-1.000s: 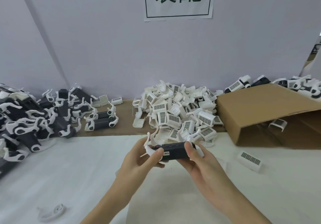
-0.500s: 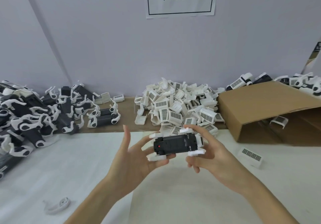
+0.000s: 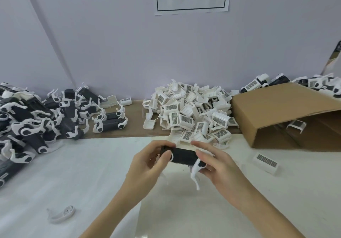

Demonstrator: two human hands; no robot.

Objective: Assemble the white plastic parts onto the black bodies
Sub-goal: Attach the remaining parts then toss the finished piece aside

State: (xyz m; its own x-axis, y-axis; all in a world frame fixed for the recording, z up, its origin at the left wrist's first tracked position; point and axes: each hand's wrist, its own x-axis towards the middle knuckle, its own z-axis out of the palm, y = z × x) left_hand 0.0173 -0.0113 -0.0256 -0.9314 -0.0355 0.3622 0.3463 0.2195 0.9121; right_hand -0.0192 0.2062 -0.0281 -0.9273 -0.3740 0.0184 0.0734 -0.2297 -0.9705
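Black body (image 3: 181, 156) sits between our two hands, held level just above the white table (image 3: 92, 173), and everything else we place from that grip, left to right. Far to the left of it, a heap of black bodies with white arms (image 3: 31, 119) spreads along the wall side. Nearer us and below-left of the grip, a single white curved part (image 3: 61, 213) lies alone on the table. Our left hand (image 3: 147, 164) curls its fingers and thumb round the left end of the body. Straight behind the grip rises a pile of white plastic parts (image 3: 191, 115), many showing barcode labels. Our right hand (image 3: 215, 162) grips the right end, and a white arm piece (image 3: 195, 169) hangs down from that end beside the thumb. Right of the grip, one labelled white part (image 3: 266, 161) lies flat on the table, and behind it a cardboard box (image 3: 280, 106) lies on its side.
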